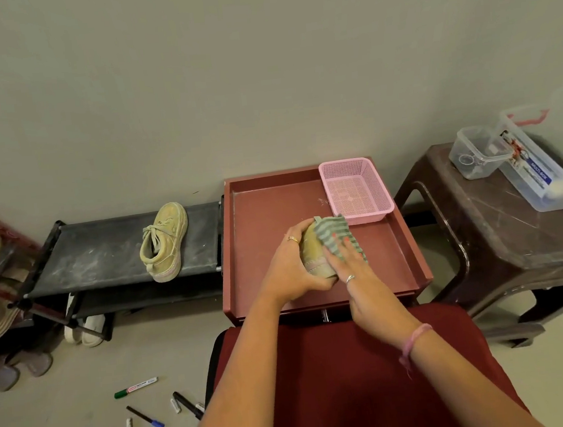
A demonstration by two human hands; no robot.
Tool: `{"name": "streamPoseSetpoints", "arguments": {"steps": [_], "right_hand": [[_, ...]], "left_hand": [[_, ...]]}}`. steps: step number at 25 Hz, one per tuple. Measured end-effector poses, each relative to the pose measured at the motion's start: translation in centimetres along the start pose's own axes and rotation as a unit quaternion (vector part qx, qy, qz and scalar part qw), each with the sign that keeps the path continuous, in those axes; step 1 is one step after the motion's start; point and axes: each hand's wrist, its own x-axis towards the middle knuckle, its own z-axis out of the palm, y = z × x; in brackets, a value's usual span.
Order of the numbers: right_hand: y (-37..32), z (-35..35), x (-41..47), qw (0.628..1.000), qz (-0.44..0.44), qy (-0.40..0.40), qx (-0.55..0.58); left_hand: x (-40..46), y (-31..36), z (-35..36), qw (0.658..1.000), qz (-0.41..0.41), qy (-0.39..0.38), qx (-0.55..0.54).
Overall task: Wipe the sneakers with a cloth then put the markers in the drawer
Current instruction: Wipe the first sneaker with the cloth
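Observation:
My left hand (290,267) grips a beige sneaker (313,255) over the red-brown tray top of a small cabinet (259,215). My right hand (349,258) presses a green striped cloth (335,234) against the sneaker's side, fingers stretched over the fabric. The second beige sneaker (166,241) lies on its side on the black shoe rack (105,251) to the left. Several markers lie scattered on the floor at lower left, among them a green-capped one (136,387) and a blue-capped one (145,417). The drawer's front with a metal handle (325,315) shows just under the tray's near edge.
A pink mesh basket (357,190) stands in the tray's far right corner. A brown plastic stool (501,226) at right carries clear plastic boxes (477,153). Shoes and slippers (84,327) sit under and beside the rack. A dark red seat (341,379) is right below me.

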Motion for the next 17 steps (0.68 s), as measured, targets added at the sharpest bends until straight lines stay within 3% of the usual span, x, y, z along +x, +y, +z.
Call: {"name": "streamPoseSetpoints", "arguments": {"steps": [3, 5, 7, 10, 12, 14, 17], "right_hand": [[-0.5, 1.2, -1.4, 0.974, -0.119, 0.06, -0.184], [0.3, 0.9, -1.4, 0.955, -0.166, 0.074, -0.236], [1.0, 0.6, -0.7, 0.976, -0.126, 0.068, -0.166], [1.2, 0.6, 0.8, 0.995, 0.047, 0.063, 0.066], [0.1, 0.9, 0.8, 0.992, 0.054, 0.056, 0.097], [-0.8, 1.4, 0.7, 0.999, -0.005, 0.034, 0.014], [-1.5, 1.8, 0.3, 0.979, -0.113, 0.045, -0.166]], "left_hand": [[0.1, -0.8, -0.5, 1.0, 0.023, -0.001, 0.014], [0.0, -0.9, -0.4, 0.999, 0.029, 0.002, 0.012], [-0.1, -0.5, -0.3, 1.0, 0.01, 0.018, -0.012], [-0.1, -0.6, -0.6, 1.0, -0.001, 0.015, -0.025], [-0.1, -1.1, -0.9, 1.0, -0.004, 0.01, -0.019], [-0.2, -1.5, -1.4, 1.0, -0.005, 0.013, -0.028], [-0.1, -2.1, -1.8, 1.0, 0.015, 0.012, -0.022]]}}
